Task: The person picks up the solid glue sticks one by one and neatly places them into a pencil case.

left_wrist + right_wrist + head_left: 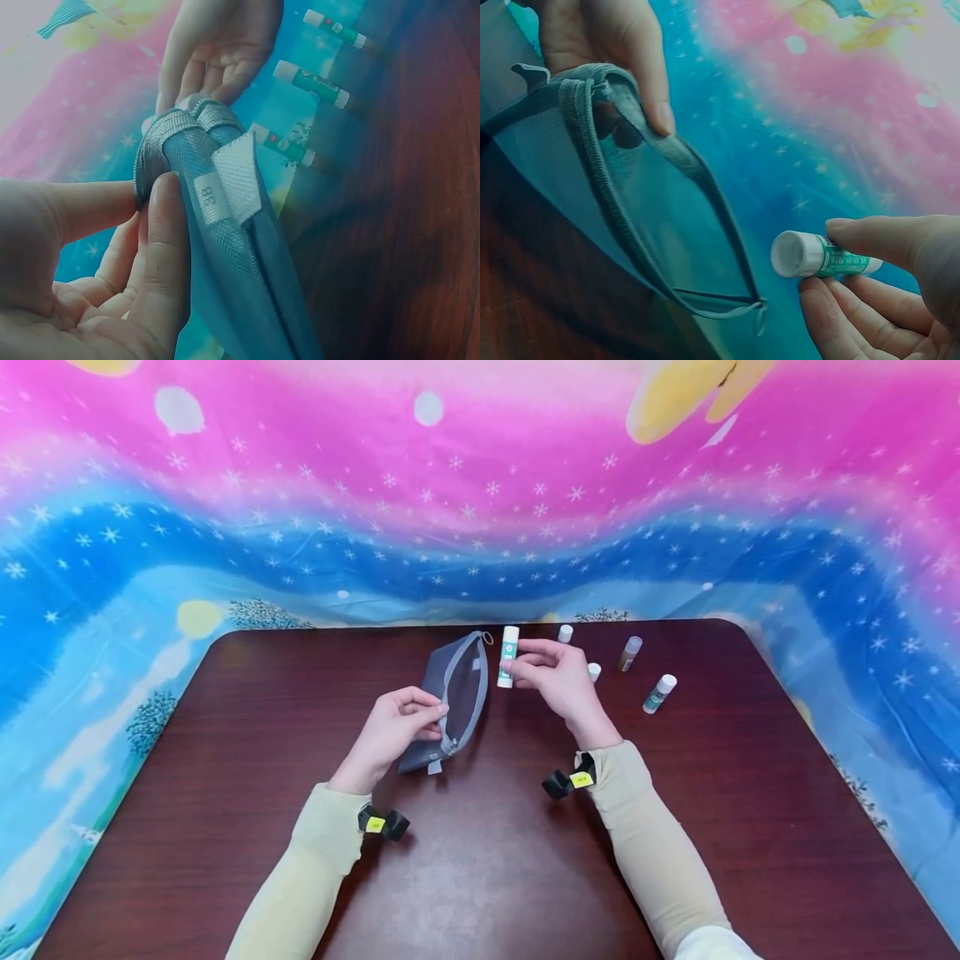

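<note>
A grey mesh zipper pouch (432,693) stands near the table's far edge with its zipped mouth spread apart. My left hand (397,727) pinches one side of that mouth between thumb and fingers. Just right of the opening, my right hand (558,681) holds a white glue stick with a green label (508,672) upright between thumb and fingertips. In the right wrist view, one white end of this glue stick (787,255) faces the camera, apart from the pouch's zipper edge (716,199). A white tag (238,176) sticks out at the pouch's near end.
Right of my right hand stand more glue sticks: a white-capped one (660,693) and one with a clear cap (631,653). Two others (566,632) are partly hidden behind the hand. A colourful printed cloth (480,527) hangs around the dark wooden table (465,877).
</note>
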Demonstrator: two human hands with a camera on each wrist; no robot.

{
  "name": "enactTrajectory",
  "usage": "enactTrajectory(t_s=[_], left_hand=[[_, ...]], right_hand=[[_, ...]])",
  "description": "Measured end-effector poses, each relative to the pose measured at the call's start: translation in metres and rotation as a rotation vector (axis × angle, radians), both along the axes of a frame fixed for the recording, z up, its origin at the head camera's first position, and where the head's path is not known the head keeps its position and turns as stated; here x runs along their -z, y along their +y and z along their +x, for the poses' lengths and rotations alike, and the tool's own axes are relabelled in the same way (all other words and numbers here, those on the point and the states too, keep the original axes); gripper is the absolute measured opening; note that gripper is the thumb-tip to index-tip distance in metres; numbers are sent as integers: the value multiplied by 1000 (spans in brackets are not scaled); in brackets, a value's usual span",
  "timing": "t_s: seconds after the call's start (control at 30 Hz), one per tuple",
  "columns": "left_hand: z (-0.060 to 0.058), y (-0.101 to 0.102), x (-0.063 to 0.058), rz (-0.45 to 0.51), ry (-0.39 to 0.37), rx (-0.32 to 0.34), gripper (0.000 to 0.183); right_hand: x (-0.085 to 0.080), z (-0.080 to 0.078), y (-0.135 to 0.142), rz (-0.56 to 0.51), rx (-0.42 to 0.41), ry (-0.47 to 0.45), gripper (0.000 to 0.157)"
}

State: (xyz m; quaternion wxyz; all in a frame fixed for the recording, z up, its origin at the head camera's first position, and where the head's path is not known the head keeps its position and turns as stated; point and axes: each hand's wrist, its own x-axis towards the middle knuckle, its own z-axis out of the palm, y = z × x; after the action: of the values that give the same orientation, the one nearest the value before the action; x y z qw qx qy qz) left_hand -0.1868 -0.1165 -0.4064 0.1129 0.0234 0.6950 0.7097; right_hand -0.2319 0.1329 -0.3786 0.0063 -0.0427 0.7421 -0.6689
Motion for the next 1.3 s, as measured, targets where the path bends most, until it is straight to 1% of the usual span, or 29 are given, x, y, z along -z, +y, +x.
enactTrajectory(t_s=[0.2,0.4,0.6,0.87,1.03,1.3], left_hand=[[1,3,0,8,-4,6,27],[1,5,1,0,-17,25,28],[-1,7,2,-10,-29,38,27],[2,9,2,-22,-17,65,24],[2,9,3,-29,-12,77,24],[2,11,4,-27,-16,82,23]], right_hand=[[16,-6,-5,-1,-20,-53,45],[27,-9,-12,-15,-34,-115,41],[35,-10,-17,-42,-40,-142,40],[44,-13,-19,-24,-35,-188,44],[51,-15,-18,-21,-17,-223,43],[57,-17,-20,-10,-17,-232,46]])
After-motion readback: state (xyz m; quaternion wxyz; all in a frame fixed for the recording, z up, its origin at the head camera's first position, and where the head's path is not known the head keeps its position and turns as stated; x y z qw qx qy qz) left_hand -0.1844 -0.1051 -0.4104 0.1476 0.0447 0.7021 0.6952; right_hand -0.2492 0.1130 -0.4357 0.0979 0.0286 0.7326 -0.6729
